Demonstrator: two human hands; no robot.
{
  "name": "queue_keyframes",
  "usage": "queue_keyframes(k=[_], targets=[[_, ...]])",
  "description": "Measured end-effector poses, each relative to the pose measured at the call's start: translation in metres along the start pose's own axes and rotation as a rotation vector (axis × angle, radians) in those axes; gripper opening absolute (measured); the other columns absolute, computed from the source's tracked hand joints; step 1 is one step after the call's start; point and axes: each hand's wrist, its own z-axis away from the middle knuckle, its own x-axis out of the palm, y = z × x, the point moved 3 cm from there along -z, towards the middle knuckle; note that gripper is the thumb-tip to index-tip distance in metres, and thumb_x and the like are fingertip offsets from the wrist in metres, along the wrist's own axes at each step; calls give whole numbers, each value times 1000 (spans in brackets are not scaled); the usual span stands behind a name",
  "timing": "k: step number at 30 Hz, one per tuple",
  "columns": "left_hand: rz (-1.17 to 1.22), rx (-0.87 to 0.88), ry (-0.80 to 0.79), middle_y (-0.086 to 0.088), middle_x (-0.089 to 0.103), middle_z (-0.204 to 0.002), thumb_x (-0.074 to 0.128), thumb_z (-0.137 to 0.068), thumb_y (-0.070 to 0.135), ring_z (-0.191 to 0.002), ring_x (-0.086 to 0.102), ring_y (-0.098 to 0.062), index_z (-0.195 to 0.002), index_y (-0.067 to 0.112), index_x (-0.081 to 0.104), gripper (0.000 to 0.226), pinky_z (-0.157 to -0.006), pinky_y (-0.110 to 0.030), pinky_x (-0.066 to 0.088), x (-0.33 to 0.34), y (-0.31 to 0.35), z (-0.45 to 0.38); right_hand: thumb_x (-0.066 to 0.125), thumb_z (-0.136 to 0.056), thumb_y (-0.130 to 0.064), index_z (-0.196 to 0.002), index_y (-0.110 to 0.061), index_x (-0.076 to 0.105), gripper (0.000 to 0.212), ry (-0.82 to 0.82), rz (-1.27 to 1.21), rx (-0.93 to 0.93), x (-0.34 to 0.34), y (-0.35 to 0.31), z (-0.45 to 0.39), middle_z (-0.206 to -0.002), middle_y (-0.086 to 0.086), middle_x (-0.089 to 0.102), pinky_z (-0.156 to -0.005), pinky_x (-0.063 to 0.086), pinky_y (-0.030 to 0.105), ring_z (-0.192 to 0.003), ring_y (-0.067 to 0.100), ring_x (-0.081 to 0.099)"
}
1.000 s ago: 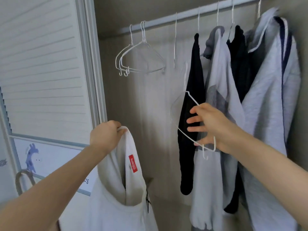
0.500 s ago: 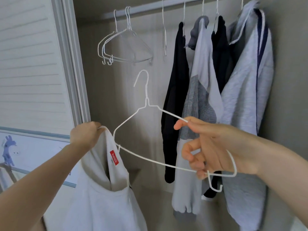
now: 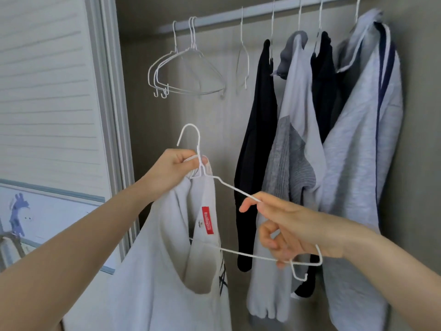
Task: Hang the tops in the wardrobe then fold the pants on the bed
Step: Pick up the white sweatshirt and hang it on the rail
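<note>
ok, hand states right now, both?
Left hand: closed, gripping the white top at its collar, by the hanger neck.
Right hand: closed, pinching the hanger's wire.

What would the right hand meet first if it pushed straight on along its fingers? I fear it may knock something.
Probably the white top held by the left hand; the right hand, gripping the hanger, points left toward it. Depth is unclear.

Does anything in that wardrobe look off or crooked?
Mostly tidy. One empty hanger on the rail hangs edge-on, apart from the empty hangers bunched at the left. The grey top sits bunched at its collar.
</note>
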Motion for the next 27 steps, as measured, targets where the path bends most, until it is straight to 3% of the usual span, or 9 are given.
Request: queue_keyframes(k=[2,5,7,8,11,16,20,22,27], targets=[[48,9,19,-17,60,-74,62,-94,24,-69,54,-16,-78,0,68,30,-73,-26,45,2,13,-8,38,-100,-43,-115,-29,52,25,102,27,-92,2,6,-5,-66,4,39,-65,49,39,-51,17,39],[-7,74,33,-17,61,-74,59,-96,26,-67,54,-11,-74,15,71,27,-74,-27,44,2,29,-19,41,-98,-37,-100,-18,53,23,168,-141,-239,8,18,-4,-65,6,31,-62,41,37,-52,18,30],[-231,194,25,-3,57,-61,59,-96,27,-55,51,-4,-70,20,70,29,-67,-22,43,2,42,-31,45,-97,-39,-98,-16,53,24,144,-224,-305,10,24,0,-65,5,29,-63,37,37,-52,17,26],[-404,247,14,-1,59,-61,60,-95,30,-55,52,-6,-74,19,71,27,-66,-26,45,2,46,-38,47,-95,-40,-97,-16,54,25,129,-232,-330,9,25,4,-65,4,30,-64,36,37,-52,16,26],[-842,382,31,-11,70,-81,52,-96,41,-75,66,-29,-96,7,71,39,-77,-40,52,-9,54,-55,50,-93,-39,-98,-17,54,23,91,-256,-366,-4,22,16,-61,1,30,-67,38,38,-50,15,26],[-1058,734,62,-16,71,-85,34,-100,38,-71,68,-35,-98,1,70,52,-62,-47,53,5,75,-65,57,-92,-46,-104,-23,53,27,-41,-396,-327,-29,22,32,-60,0,30,-74,48,41,-45,11,25],[-811,699,137,-5,68,-73,52,-98,23,-67,66,-30,-93,3,72,29,-66,-40,52,35,85,-72,50,-92,-53,-108,-26,52,31,85,-416,-272,-41,25,29,-62,0,31,-73,51,44,-42,11,26],[-593,593,122,7,63,-68,60,-92,7,-62,57,-14,-87,8,74,15,-71,-33,49,52,87,-72,47,-93,-51,-108,-27,53,29,201,-381,-274,-41,26,25,-63,2,30,-68,50,40,-47,14,21],[-202,307,124,-6,74,-90,59,-86,-1,-86,66,-18,-88,6,77,19,-82,-23,48,72,93,-68,44,-94,-41,-103,-23,55,22,330,-356,-375,-27,30,17,-65,3,28,-63,41,36,-50,15,27]])
